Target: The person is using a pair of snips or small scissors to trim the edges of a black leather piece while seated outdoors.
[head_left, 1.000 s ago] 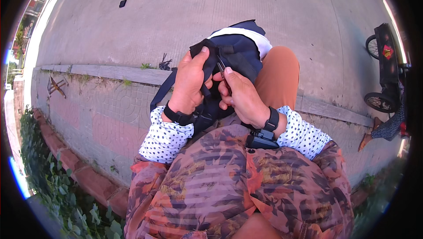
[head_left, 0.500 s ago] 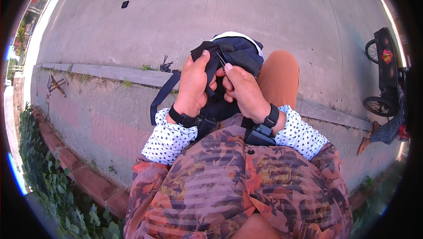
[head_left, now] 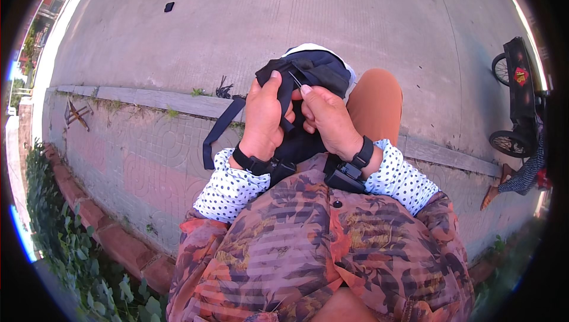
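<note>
A small black object (head_left: 169, 7) lies on the grey concrete road (head_left: 379, 16). A pale curb (head_left: 157, 98) divides the road from patterned paving (head_left: 142, 159), where a brown frame with crossed legs (head_left: 77, 115) stands near the curb. Leafy green plants (head_left: 68, 254) crowd behind reddish edging blocks (head_left: 101, 227). At right, a black wheeled cart (head_left: 521, 99) bears a red-and-yellow decoration (head_left: 521, 76); just below it, another person's patterned trouser leg (head_left: 520, 178) shows.

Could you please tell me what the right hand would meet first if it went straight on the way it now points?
Its thin tool leading, the right hand would probably first meet the black cloth held in the left hand, though depth is unclear here.
</note>
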Tool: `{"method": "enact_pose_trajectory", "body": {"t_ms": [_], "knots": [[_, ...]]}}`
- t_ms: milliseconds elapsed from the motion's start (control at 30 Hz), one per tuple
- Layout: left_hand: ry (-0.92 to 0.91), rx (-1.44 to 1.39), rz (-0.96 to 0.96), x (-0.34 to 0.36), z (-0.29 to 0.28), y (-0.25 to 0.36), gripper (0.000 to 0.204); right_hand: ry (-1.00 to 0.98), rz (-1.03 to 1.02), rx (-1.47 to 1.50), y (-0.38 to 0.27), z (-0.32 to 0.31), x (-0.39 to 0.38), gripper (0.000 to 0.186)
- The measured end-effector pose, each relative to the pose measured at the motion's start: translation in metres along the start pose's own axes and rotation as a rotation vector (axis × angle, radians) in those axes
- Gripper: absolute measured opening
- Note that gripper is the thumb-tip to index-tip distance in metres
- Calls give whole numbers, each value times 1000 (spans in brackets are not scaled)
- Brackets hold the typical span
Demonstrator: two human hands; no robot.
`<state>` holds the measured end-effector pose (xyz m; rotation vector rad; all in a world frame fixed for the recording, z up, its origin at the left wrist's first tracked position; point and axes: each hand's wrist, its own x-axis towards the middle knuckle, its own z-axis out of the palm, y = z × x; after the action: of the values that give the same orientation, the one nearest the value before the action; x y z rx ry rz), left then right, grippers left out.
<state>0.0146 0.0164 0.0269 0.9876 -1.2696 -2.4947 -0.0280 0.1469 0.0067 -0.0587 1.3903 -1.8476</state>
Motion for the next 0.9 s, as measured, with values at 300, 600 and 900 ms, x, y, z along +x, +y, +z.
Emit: {"method": "enact_pose_trajectory", "body": {"t_ms": [300, 600, 900], "knots": [[-46, -15, 24, -1, -3, 1, 14, -64, 34, 47, -3, -10, -5, 36], [-122, -25, -1, -2, -7, 0, 17, -61, 47, -74, -8, -7, 0, 39], [-39, -11, -27, -7, 1, 1, 29, -11, -13, -60, -6, 3, 11, 37]]}}
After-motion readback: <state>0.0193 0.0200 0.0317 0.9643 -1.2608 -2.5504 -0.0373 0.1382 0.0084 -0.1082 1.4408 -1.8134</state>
